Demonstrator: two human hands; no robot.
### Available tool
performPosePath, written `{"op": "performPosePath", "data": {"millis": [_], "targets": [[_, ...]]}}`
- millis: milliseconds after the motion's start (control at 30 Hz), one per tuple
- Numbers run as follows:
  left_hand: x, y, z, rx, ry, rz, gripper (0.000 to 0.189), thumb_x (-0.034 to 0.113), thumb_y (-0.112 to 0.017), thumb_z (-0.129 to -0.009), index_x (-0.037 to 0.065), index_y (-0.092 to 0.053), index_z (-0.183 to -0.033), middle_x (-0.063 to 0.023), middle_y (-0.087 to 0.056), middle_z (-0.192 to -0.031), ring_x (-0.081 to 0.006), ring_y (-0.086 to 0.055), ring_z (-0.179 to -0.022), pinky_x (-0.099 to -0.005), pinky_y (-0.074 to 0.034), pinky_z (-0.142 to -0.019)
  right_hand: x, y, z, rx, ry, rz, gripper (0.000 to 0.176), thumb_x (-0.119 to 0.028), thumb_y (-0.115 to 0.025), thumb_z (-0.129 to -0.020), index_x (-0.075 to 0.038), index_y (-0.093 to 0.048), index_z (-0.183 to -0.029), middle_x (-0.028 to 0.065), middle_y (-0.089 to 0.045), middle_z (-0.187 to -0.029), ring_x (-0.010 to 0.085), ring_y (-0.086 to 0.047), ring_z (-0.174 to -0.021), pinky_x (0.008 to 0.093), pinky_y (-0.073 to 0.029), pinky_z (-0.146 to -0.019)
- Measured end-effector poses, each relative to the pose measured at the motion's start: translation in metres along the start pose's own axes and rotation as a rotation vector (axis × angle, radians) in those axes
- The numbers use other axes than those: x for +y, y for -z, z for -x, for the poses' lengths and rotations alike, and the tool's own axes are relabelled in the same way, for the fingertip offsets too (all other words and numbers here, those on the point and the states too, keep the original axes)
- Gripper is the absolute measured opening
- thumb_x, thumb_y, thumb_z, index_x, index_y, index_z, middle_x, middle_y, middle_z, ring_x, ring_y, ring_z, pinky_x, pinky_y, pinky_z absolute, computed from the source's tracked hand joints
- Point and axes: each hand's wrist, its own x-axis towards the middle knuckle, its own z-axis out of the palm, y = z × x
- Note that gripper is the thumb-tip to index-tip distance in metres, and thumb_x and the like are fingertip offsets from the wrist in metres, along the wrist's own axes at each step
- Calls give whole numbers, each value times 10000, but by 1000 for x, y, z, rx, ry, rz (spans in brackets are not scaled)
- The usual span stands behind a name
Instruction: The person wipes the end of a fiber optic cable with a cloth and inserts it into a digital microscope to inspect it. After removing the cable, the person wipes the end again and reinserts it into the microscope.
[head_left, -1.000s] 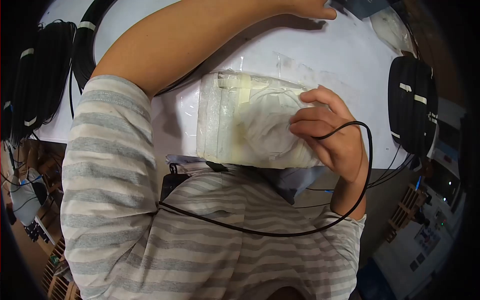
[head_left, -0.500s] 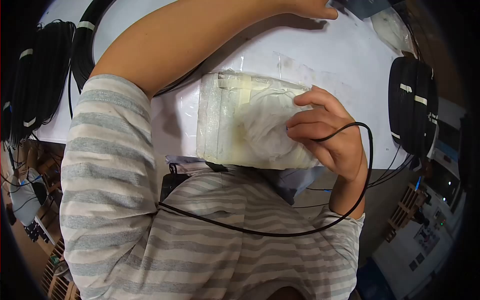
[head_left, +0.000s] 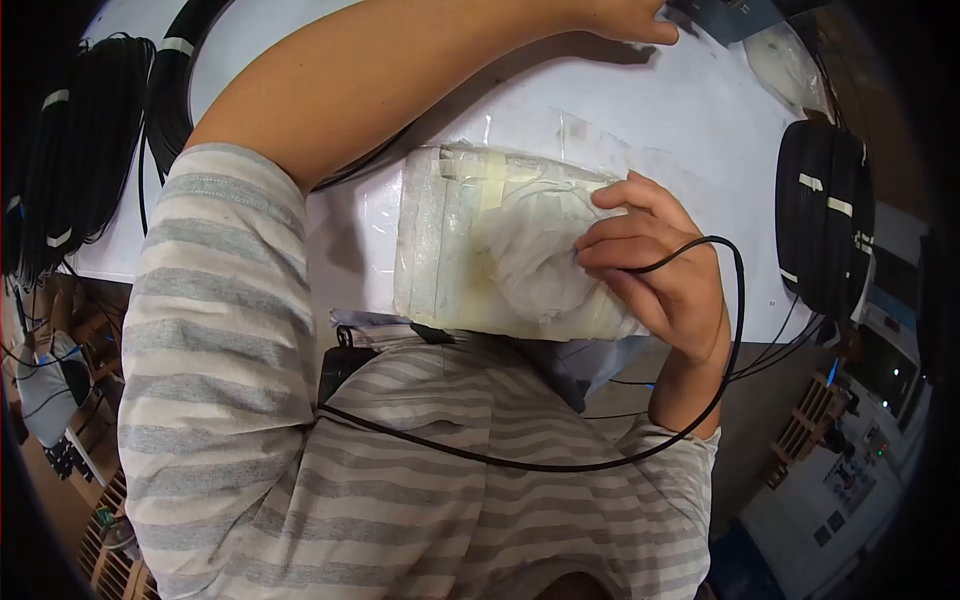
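My right hand (head_left: 660,265) has its fingers closed in a pinch on the end of a thin black cable (head_left: 740,330). The cable loops out past the wrist and runs across my striped shirt toward the left sleeve. Beneath the fingers lies a crumpled white cloth (head_left: 545,250), resting on a flat pad wrapped in clear plastic and tape (head_left: 425,240). My left hand (head_left: 635,18) reaches to the far side of the table, beside a dark blue-grey object (head_left: 728,18). The top edge of the view cuts it off, and most of its fingers are hidden.
Bundles of black cable tied with pale bands lie at the left (head_left: 85,150) and at the right (head_left: 825,215) of the white table (head_left: 700,120). A clear plastic bag (head_left: 785,65) sits at the far right corner. Wooden racks stand lower down on both sides.
My right hand has shifted very slightly, still pinching the cable over the cloth; the blue spot at its fingertips no longer shows. The left hand stays nearly in place.
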Motion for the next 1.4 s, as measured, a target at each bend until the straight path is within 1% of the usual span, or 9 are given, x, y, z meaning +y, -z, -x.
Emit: {"op": "performPosePath", "data": {"millis": [167,300,567,733,900,1000,1167,1267,1400], "targets": [[10,10,0,-84,102,0,1055,179,-721,-837,-10,-140,-1698,-307,-250,-1730,-497,-563,-1371,-476,-506,-1126,1,14,0,-14,-11,-10,205,-33,-852,-770,-54,-796,-966,60,-769,-982,352,-682,-1165,491,-523,-1026],[2,2,-1,-21,44,-5,1052,182,-720,-837,0,-146,-1700,-308,-254,-1727,-504,-569,-1359,-479,-507,-1125,0,1,-2,-17,19,-26,210,-13,-849,-767,-44,-785,-965,80,-766,-968,368,-685,-1146,469,-540,-984],[-5,-4,-1,24,-18,-15,1050,185,-714,-842,1,-136,-1699,-305,-264,-1723,-503,-565,-1363,-480,-508,-1123,-2,3,-3,-19,-11,-23,228,-5,-844,-759,-59,-784,-973,63,-764,-959,349,-689,-1158,497,-517,-1038],[4,8,-2,-80,98,-7,1059,187,-715,-841,5,-126,-1702,-309,-263,-1721,-504,-574,-1352,-484,-512,-1117,2,11,-1,4,-24,-7,232,-26,-846,-748,-74,-783,-966,54,-762,-956,338,-683,-1182,534,-472,-1121],[2,3,0,-18,31,-17,1056,183,-713,-839,14,-131,-1704,-312,-270,-1718,-511,-603,-1308,-491,-527,-1095,-4,3,-4,-13,-6,24,220,-12,-845,-764,-70,-780,-966,56,-764,-947,346,-684,-1166,536,-498,-1054],[5,7,0,-55,76,-3,1054,177,-709,-839,16,-132,-1705,-313,-272,-1718,-512,-602,-1309,-490,-527,-1095,1,9,-2,7,-41,-9,234,-11,-843,-752,-84,-783,-966,48,-763,-955,337,-684,-1176,541,-479,-1115],[1,2,0,3,11,-15,1049,169,-705,-839,13,-133,-1704,-312,-264,-1723,-508,-584,-1336,-483,-519,-1108,-4,5,-3,-36,-20,17,220,-7,-842,-761,-65,-786,-966,63,-759,-952,353,-683,-1168,498,-515,-1023],[5,5,1,-12,18,-15,1040,166,-702,-840,5,-139,-1700,-311,-262,-1724,-508,-585,-1336,-484,-516,-1113,2,10,2,16,-59,-42,210,-22,-841,-774,-83,-791,-968,38,-758,-955,338,-683,-1172,526,-482,-1098],[6,4,-2,-35,45,-12,1037,169,-703,-842,-4,-140,-1696,-311,-259,-1726,-509,-583,-1338,-484,-514,-1115,-2,0,-1,-4,-14,-10,222,-3,-849,-766,-75,-788,-967,63,-759,-953,347,-686,-1146,485,-529,-1001]]}}
